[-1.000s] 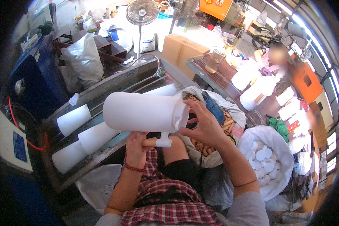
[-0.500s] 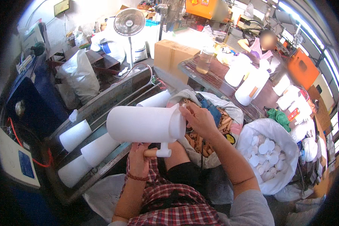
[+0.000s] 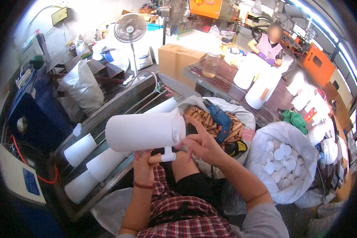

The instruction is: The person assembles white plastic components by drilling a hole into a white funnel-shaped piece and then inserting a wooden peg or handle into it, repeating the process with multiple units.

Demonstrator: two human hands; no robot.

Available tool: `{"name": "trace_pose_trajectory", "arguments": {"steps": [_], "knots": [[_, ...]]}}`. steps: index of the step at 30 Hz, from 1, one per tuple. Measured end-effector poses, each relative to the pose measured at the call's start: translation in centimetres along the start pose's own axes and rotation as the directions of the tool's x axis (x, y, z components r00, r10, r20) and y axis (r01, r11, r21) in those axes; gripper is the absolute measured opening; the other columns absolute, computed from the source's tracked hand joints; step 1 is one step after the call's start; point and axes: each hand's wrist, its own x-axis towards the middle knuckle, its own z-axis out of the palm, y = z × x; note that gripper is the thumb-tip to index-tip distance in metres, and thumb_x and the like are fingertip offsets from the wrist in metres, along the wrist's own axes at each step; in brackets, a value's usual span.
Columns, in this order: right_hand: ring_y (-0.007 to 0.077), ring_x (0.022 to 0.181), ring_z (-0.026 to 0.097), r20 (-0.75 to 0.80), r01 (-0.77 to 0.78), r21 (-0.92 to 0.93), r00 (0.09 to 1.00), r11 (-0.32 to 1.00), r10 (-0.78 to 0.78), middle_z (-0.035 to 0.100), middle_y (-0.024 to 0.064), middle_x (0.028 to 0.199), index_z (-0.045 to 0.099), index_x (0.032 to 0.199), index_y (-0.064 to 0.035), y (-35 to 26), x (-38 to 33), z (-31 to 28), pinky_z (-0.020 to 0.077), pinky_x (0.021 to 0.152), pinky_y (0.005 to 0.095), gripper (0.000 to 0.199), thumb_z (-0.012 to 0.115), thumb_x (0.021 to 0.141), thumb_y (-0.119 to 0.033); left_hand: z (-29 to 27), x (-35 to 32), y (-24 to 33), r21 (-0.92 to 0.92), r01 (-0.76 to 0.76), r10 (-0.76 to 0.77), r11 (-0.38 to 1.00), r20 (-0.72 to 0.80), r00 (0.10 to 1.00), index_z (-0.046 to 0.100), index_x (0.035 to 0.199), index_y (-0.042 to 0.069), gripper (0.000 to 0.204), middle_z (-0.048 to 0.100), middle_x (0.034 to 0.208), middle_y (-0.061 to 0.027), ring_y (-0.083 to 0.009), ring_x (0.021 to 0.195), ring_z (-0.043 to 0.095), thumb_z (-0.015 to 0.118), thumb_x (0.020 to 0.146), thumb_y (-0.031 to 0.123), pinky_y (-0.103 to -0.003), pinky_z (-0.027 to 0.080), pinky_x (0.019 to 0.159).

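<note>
A white plastic pitcher (image 3: 141, 132) lies on its side in the air, its spouted rim toward the right. Below it sticks out a white bracket with a tan, wood-coloured handle (image 3: 155, 159). My left hand (image 3: 144, 166) is closed around the handle side under the pitcher and holds it up. At the rim end, my right hand (image 3: 205, 144) has its fingers spread, close to the opening with nothing visible in them. A sack (image 3: 246, 119) behind that hand holds many tan handle pieces and a blue power drill (image 3: 218, 119).
Several white pitchers (image 3: 80, 150) lie in a metal trough (image 3: 107, 104) at the left. Right of me a white sack (image 3: 261, 139) holds round white lids. Beyond stands a dark table (image 3: 226, 85) with more pitchers and a jar (image 3: 210, 65); a gloved co-worker (image 3: 270, 49) sits behind.
My right hand has let go of the rim, and its fingers have spread and moved slightly down. The pitcher has shifted a little left. The co-worker's hands have come together lower.
</note>
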Motion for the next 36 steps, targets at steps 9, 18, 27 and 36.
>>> {"name": "trace_pose_trajectory", "arguments": {"steps": [9, 18, 27, 36], "knots": [[0.0412, 0.09, 0.06, 0.039, 0.209, -0.778, 0.958, 0.592, -0.285, 0.033, 0.0252, 0.139, 0.011, 0.144, -0.0067, 2.9, 0.4, -2.3, 0.0497, 0.075, 0.0449, 0.075, 0.054, 0.086, -0.026, 1.2, -1.7, 0.6, -0.036, 0.034, -0.032, 0.999, 0.035, 0.999, 0.051, 0.111, 0.002, 0.031, 0.059, 0.093, -0.009, -0.0197, 0.07, 0.065, 0.063, 0.083, 0.006, -0.025, 0.053, 0.051], [0.0441, 0.084, 0.06, 0.009, -0.008, -0.694, 1.0, 0.72, 0.02, 0.055, 0.0283, 0.114, 0.001, 0.145, -0.0058, 4.6, -2.5, -0.2, 0.0489, 0.076, 0.0482, 0.074, 0.047, 0.093, -0.033, -0.8, -2.3, 0.3, 0.146, -0.102, 0.109, 0.984, -0.042, 0.993, 0.034, 0.128, -0.001, 0.049, 0.056, 0.099, -0.0118, -0.0195, 0.084, 0.059, 0.057, 0.084, 0.002, -0.031, 0.051, 0.072], [0.0202, 0.048, 0.06, 0.053, -0.261, 0.1, 0.965, 0.96, 0.257, 0.062, 0.0164, 0.088, 0.016, 0.143, -0.0061, 9.2, -3.6, 4.1, 0.0479, 0.045, 0.03, 0.057, 0.04, 0.098, -0.03, -4.6, -2.6, 0.4, 0.616, -0.265, 0.351, 0.742, -0.019, 0.936, 0.027, 0.136, -0.002, 0.057, 0.05, 0.119, -0.0174, -0.0225, 0.107, 0.052, 0.05, 0.084, -0.005, -0.031, 0.045, 0.087], [0.0147, 0.076, 0.064, 0.133, -0.284, 0.144, 0.955, 0.948, 0.266, 0.063, 0.0105, 0.105, 0.031, 0.138, -0.0004, 12.3, -7.9, -1.8, 0.0471, 0.057, 0.0244, 0.054, 0.046, 0.096, -0.031, -6.2, -0.4, 11.3, 0.594, 0.0, -0.12, 0.805, 0.163, 0.979, 0.048, 0.12, -0.004, 0.038, 0.066, 0.082, -0.0113, -0.0141, 0.063, 0.063, 0.058, 0.086, 0.009, -0.025, 0.052, 0.055]]}}
